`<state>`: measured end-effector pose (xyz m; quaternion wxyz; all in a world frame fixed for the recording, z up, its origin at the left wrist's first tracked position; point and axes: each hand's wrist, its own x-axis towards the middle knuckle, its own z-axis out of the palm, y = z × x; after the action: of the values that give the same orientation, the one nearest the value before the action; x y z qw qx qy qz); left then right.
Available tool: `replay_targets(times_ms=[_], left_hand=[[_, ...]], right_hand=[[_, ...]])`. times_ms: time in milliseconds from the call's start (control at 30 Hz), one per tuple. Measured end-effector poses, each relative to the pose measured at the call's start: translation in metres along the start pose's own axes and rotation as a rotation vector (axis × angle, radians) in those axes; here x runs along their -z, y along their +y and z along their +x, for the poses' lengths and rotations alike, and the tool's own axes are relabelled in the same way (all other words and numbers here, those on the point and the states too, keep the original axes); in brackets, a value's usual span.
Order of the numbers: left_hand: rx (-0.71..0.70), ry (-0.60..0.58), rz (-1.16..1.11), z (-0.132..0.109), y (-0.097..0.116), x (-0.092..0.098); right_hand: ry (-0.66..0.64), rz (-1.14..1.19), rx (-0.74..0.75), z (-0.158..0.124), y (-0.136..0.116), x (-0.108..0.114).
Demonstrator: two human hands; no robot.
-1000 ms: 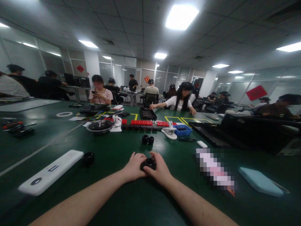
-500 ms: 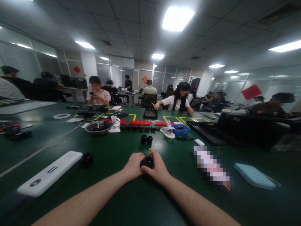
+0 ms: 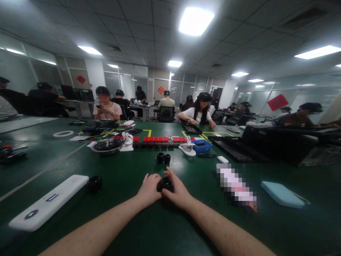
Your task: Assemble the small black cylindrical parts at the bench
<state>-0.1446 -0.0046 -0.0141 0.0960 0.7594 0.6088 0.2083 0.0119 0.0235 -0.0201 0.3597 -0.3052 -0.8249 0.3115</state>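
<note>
At the far left, dark tools (image 3: pixel 12 154) are seen on the green table (image 3: pixel 119 234). Nearer, a long white device (image 3: pixel 49 202) is laid slantwise, and just beside its far end a black round piece (image 3: pixel 95 184) is placed. Farther back, a metal bowl (image 3: pixel 106 152) is seen. Toward the middle, a black part (image 3: pixel 166 183) is held low over or on the table, between the left hand (image 3: pixel 150 186) and the right hand (image 3: pixel 177 188); which of the two cannot be told. By the left hand it is gripped with bent, partly hidden fingers; by the right it is clasped between a thumb laid along the near side and partly spread fingers on the far side. Beyond the hands, two small black pieces (image 3: pixel 160 157) are set side by side, and behind them a red strip (image 3: pixel 156 139) is seen. Farther right, a white clip (image 3: pixel 188 146) is placed near a blue basket (image 3: pixel 202 150). At the right, a light blue case (image 3: pixel 282 193) is laid flat.
</note>
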Motion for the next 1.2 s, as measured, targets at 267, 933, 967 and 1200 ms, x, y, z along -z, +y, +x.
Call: replay_targets(times_ms=[267, 933, 967, 1200], left_hand=[[-0.022, -0.012, -0.047, -0.0006, 0.0028, 0.0033], [-0.047, -0.001, -0.053, 0.0022, 0.0001, 0.0023], [-0.048, 0.001, -0.053, 0.0023, -0.0002, 0.002], [-0.061, 0.014, -0.059, 0.0031, -0.0031, -0.0009]], right_hand=[[0.164, -0.091, -0.101, 0.0058, 0.0057, -0.0062], [0.057, -0.064, 0.021, 0.0035, 0.0022, -0.001], [0.03, -0.054, 0.039, 0.0023, 0.0016, -0.0001], [0.16, -0.13, -0.053, 0.003, 0.0037, 0.0]])
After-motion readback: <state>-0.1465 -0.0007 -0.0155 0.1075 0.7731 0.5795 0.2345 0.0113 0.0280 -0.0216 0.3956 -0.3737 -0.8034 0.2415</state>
